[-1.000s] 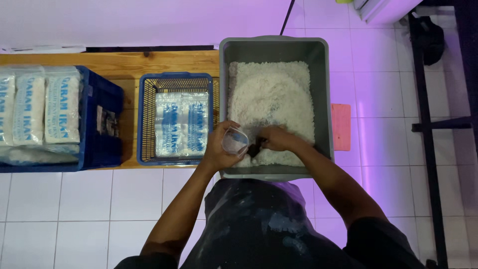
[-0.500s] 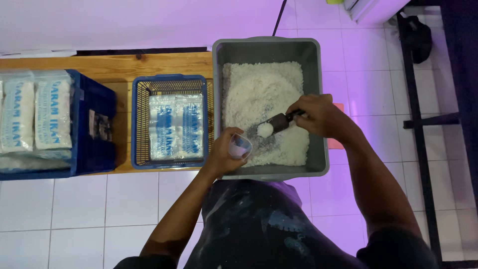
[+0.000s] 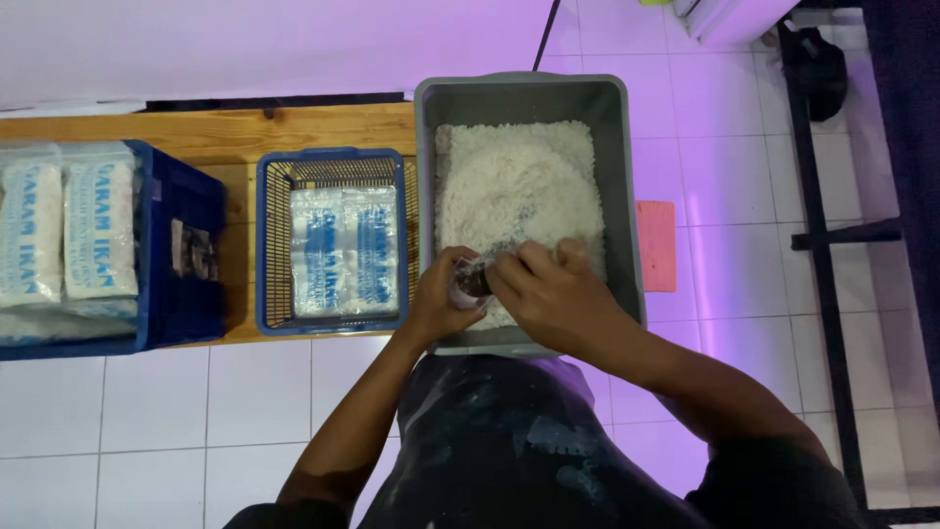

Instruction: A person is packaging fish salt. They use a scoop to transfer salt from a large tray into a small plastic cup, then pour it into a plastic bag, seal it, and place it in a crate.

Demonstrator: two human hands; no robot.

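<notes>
Grey plastic tub [image 3: 621, 147] of white grains [image 3: 514, 181]; left hand [image 3: 443, 299] grasps a small clear bag [image 3: 472, 279], right hand [image 3: 553, 294] clenched at its mouth.

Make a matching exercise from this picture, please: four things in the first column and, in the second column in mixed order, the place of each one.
Things:
1. grey tub
2. small blue basket
3. dark blue crate
4. pink pad

Places:
A. far left, with white packets standing in it
B. on the floor, right of the tub
C. under both hands, full of white grains
D. on the wooden bench, holding flat clear packets

Pairs: 1-C, 2-D, 3-A, 4-B
</notes>
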